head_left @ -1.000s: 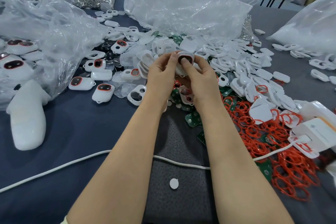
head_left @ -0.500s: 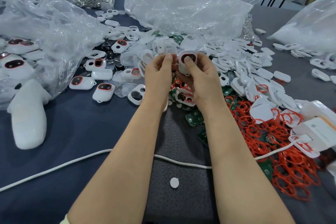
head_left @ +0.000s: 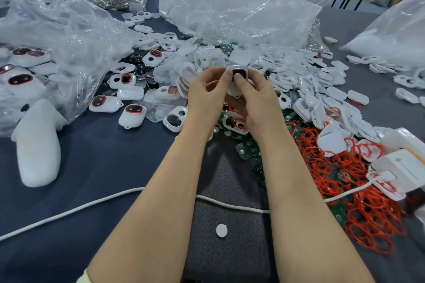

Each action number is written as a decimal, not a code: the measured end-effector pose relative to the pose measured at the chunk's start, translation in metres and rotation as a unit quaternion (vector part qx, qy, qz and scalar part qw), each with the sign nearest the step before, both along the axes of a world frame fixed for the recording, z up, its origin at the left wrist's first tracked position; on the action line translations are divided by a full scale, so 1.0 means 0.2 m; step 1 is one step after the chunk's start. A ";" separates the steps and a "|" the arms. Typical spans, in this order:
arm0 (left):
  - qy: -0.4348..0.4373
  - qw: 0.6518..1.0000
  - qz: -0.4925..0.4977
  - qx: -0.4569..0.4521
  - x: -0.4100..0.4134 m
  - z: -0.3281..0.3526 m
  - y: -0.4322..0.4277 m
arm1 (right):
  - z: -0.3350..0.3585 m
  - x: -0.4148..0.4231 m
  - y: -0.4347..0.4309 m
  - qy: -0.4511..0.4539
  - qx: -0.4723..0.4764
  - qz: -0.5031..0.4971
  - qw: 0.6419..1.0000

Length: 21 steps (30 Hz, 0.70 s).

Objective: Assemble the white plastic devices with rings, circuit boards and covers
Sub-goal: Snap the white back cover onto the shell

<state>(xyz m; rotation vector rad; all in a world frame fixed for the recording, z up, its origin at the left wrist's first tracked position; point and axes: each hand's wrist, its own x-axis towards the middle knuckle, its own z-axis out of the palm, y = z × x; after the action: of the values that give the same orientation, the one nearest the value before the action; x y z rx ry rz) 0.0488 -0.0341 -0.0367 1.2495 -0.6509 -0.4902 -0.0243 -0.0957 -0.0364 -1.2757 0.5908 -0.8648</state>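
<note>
Just beyond the white cable (head_left: 92, 207) that crossed the table (head_left: 103, 167), both hands held one white device (head_left: 239, 71) up above the heap of loose parts, clear of the table. The left hand (head_left: 207, 99) and the right hand (head_left: 259, 105) met around it. Their fingers (head_left: 212, 74) were curled in behind the shell and both thumbs pressed on its front, so the device sat clamped between thumbs and fingers. Its dark, orange-rimmed window faced the camera, with the left thumb at the window's left edge and the right thumb just below it. Around the cable's right end sprawled a tangle of orange rings (head_left: 345, 167). Green circuit boards (head_left: 248, 149) lay just beyond the cable, beside the right forearm. Farther beyond the cable, to the left of the hands, finished devices (head_left: 133, 117) lay near crumpled clear plastic bags (head_left: 69, 30).
</note>
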 end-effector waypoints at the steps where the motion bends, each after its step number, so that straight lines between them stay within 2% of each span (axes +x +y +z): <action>1: 0.002 1.000 -0.004 0.000 0.00 0.00 0.00 | 0.00 0.00 0.00 -0.007 0.001 -0.007 1.000; 10: 0.040 0.999 -0.001 0.005 0.00 -0.01 -0.02 | 0.01 0.01 0.02 -0.008 -0.003 -0.021 1.000; 21: 0.035 0.999 -0.006 0.002 0.00 -0.01 -0.01 | 0.02 -0.01 0.03 -0.039 -0.014 -0.007 0.999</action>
<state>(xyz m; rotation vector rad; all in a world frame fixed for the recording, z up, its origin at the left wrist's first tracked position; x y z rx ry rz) 0.0494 -0.0367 -0.0395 1.2266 -0.5986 -0.5438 -0.0260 -0.0901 -0.0324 -1.2586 0.5283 -0.9330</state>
